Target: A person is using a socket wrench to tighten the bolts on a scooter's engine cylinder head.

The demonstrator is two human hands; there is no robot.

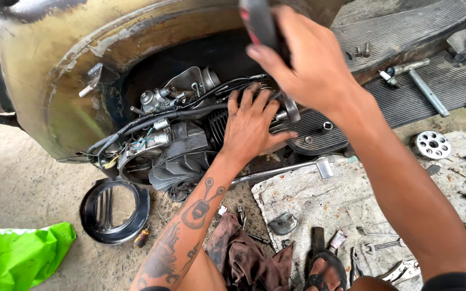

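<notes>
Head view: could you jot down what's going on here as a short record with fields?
Setting: concrete floor beside a scooter body with its engine exposed
Left hand: spread flat on the engine
Right hand: raised, gripping a dark tool handle
On the floor: round black cover, green bag, brown rag, wrenches

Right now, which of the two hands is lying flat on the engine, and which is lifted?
The left hand, on the tattooed forearm, lies spread flat on the scooter engine. The right hand is raised above it, gripping a dark tool handle.
</notes>
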